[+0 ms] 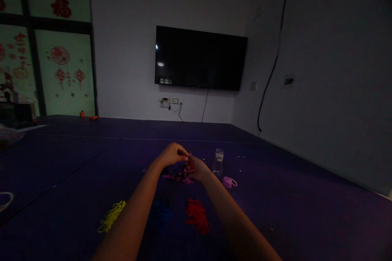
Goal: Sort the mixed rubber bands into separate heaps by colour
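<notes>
My left hand (pixel 173 155) reaches in from the left, its thumb and fingertips pinched together. Close against it, my right hand (pixel 198 169) has its fingers curled, and the fingertips of both hands meet. Something reddish shows at the right fingers, too dark and small to name. Just below the hands lies a tangled bundle of pink and dark strings (pixel 180 177). Nearer to me are a yellow string bundle (pixel 112 216), partly behind my left forearm, a dark blue bundle (pixel 161 213) and a red string bundle (pixel 197 216).
A clear glass bottle (pixel 218 164) stands uncapped right of my hands, with a pink looped lid (pixel 228 182) beside it. Small white bits dot the purple surface (pixel 290 195). A white ring-shaped rim (pixel 10 200) shows at far left. A television (pixel 200 59) hangs on the far wall.
</notes>
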Tool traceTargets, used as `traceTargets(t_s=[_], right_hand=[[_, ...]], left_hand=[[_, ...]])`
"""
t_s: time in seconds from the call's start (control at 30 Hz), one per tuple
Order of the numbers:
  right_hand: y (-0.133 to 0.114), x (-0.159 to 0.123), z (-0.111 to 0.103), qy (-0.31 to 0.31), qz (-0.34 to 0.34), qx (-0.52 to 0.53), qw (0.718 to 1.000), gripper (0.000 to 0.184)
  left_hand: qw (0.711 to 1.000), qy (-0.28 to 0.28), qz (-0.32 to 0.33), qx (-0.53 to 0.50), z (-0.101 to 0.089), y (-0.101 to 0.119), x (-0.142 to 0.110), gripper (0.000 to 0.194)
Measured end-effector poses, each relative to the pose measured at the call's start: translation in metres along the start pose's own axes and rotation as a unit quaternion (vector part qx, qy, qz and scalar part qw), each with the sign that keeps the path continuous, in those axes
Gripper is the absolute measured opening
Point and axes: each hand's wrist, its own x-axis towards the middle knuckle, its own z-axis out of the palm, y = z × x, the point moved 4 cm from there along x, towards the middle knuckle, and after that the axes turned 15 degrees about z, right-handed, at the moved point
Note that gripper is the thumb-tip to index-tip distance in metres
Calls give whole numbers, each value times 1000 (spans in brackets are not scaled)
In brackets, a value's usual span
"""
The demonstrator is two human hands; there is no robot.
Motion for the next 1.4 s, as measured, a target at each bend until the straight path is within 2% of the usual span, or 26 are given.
traceTargets(t_s=[0.1, 0.17, 0.23, 0.27, 0.33, 0.43, 0.53, 0.63, 0.7, 0.77, 0.83, 0.93, 1.0, 1.1, 1.2, 1.3, 1.4], right_hand=[[-11, -17, -4, 114, -64, -104, 986, 44], [-11, -29, -4, 172, -118, -234, 950, 45], [-1, -39, -5, 209, -159, -358, 896, 45], [7, -44, -7, 220, -175, -403, 871, 44], [27, -51, -12, 227, -194, -444, 845, 39], [54, -64, -20, 196, -223, -443, 846, 39], [68, -79, -25, 159, -252, -399, 867, 49], [70, -97, -26, 118, -293, -357, 879, 55], [67, -108, -26, 111, -325, -350, 872, 56], [65, -115, -27, 130, -348, -365, 854, 55], [64, -117, -30, 149, -359, -393, 833, 55], [67, -114, -29, 138, -366, -460, 797, 52], [71, -110, -26, 109, -363, -509, 773, 49], [80, -107, -20, 73, -342, -564, 748, 47], [85, -109, -14, 53, -322, -590, 738, 46], [87, -113, -10, 36, -321, -596, 735, 47], [87, -114, -8, 24, -326, -605, 726, 48]], left_hand=[[997, 69, 16, 14, -19, 11, -2, 15], [993, 109, 23, 24, -32, 20, -5, 14], [989, 143, 31, 33, -44, 32, -8, 14], [986, 156, 36, 36, -49, 38, -9, 14], [982, 178, 43, 42, -57, 50, -12, 16], [979, 193, 48, 51, -57, 66, -18, 18], [979, 185, 48, 66, -45, 79, -34, 14], [982, 161, 43, 88, -29, 95, -67, 10], [981, 143, 46, 120, -22, 108, -94, 14], [973, 122, 69, 185, -20, 121, -119, 21], [961, 132, 79, 230, -21, 127, -138, 28], [940, 193, 72, 272, -18, 121, -155, 34], [928, 201, 78, 304, -5, 112, -159, 32], [927, 101, 122, 339, 33, 99, -159, 23], [923, 18, 132, 361, 63, 89, -160, 26], [926, -19, 126, 354, 75, 83, -161, 33], [933, -23, 107, 343, 73, 77, -162, 32]])
